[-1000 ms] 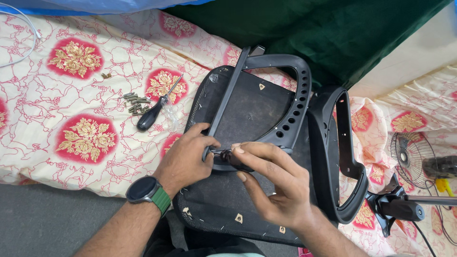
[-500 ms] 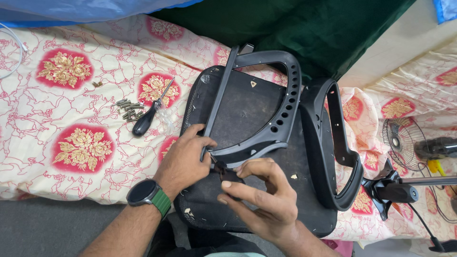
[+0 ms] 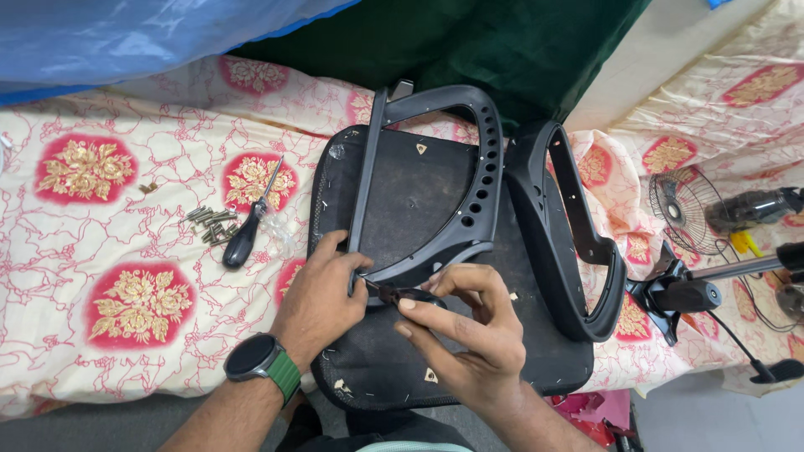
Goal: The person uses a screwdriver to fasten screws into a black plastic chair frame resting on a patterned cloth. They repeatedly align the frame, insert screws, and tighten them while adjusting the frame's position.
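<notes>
We see our left hand [image 3: 322, 289] pinching the armrest [image 3: 435, 180] end, its length running away from us; our right hand [image 3: 465, 331] grips a small dark tool [image 3: 402, 295] just beside it.

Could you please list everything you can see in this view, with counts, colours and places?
seat base: one, black, centre, upside down on the cloth
armrest: one, black, lying on the seat base
second armrest: one, black, at the seat base's right edge
small tool: one, dark, at the armrest's lower end
screwdriver: one, black handle, left of the seat base
screws: a small pile, metal, beside the screwdriver
cloth: white and red floral, underneath
fan: one, dark, far right
watch: one, black, green strap, left wrist
left hand: on the armrest's lower end
right hand: fingers on the small tool
</notes>
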